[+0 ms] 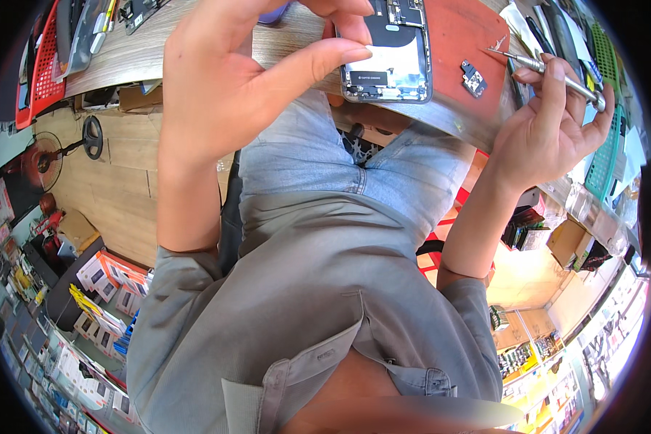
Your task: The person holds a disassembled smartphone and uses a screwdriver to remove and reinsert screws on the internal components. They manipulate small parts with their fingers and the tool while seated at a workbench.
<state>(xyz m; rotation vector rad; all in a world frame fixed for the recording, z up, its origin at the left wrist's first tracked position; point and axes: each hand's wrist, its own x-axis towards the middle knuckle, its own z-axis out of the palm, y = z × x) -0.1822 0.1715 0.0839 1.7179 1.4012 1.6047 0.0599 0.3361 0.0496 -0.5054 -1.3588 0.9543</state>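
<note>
An opened smartphone [392,69] lies at the table's front edge, its inner boards, battery area and metal parts exposed. Over its left side is my left hand [257,79], thumb and fingertips drawn together in a pinch; what they hold, if anything, is too small to make out. My right hand [550,123] grips a slim silver precision screwdriver [557,74], its thin tip pointing left above the red mat [459,36]. A small black and silver phone part [474,78] rests on that mat, between the phone and the screwdriver.
On the left of the table stands a red plastic basket [47,83] with tools, near a dark phone part [139,14]. Green baskets [606,155] and more tools line the right side. A fan [43,159] is on the left, and boxed goods [112,278] sit behind it.
</note>
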